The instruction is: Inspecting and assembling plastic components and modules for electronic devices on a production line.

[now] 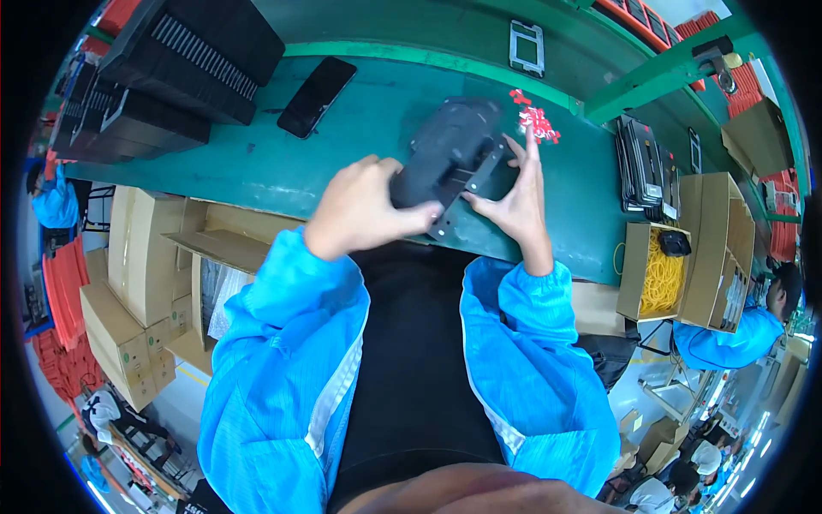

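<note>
Fingers of the left hand [364,206] are clenching around the near left end of a dark grey part [449,158] lying on the green table [257,163], while the right hand [514,201], fingers spread and released, is pressing its right side, red tabs [535,120] just beyond.

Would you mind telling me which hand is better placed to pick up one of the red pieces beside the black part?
The right hand, probably. Its fingertips lie just below the red pieces, and it only rests against the black part. The left hand is farther off and grips the part's near end.
</note>
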A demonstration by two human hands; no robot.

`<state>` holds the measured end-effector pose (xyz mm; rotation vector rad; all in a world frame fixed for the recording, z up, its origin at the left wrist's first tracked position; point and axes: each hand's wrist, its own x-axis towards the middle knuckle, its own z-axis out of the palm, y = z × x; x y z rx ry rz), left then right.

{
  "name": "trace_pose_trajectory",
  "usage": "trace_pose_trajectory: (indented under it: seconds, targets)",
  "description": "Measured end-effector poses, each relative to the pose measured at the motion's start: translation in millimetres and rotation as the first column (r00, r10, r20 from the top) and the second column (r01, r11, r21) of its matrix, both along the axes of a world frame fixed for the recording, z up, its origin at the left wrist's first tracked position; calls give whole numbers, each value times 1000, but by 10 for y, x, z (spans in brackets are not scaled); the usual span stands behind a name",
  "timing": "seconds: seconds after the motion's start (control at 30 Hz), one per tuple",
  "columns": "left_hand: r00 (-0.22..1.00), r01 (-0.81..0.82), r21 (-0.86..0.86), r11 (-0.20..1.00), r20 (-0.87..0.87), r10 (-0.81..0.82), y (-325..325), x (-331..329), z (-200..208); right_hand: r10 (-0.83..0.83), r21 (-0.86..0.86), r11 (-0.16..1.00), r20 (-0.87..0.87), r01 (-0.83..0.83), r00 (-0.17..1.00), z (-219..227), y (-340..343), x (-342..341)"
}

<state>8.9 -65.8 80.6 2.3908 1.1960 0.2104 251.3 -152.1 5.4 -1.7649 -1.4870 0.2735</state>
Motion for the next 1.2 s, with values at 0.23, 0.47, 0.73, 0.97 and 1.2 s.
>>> trace_pose_trajectory:
  seconds: [0.23, 0.47, 0.73, 0.97, 1.2]
  targets:
    - [974, -225, 199, 954, 39, 221, 366, -263, -445, 89, -18, 996, -102, -92, 991, -60, -81, 290]
    - [954, -208, 346, 915, 278, 111, 3, -15, -381, 77, -39, 996, -43, -78, 996, -29, -37, 259]
    - [999, -28, 321, 947, -16, 34, -227, 549, -344, 33, -8, 999, -55, -33, 998, -31, -87, 161]
    - [993, 50, 280, 959, -121, -16, -179, 581, -486, 38, -18, 999, -7, -38, 999, -12, -84, 95]
    - [993, 117, 95, 989, 15, -119, 50, 459, -268, 19, -26, 1000, 43, -18, 999, -22, -67, 79]
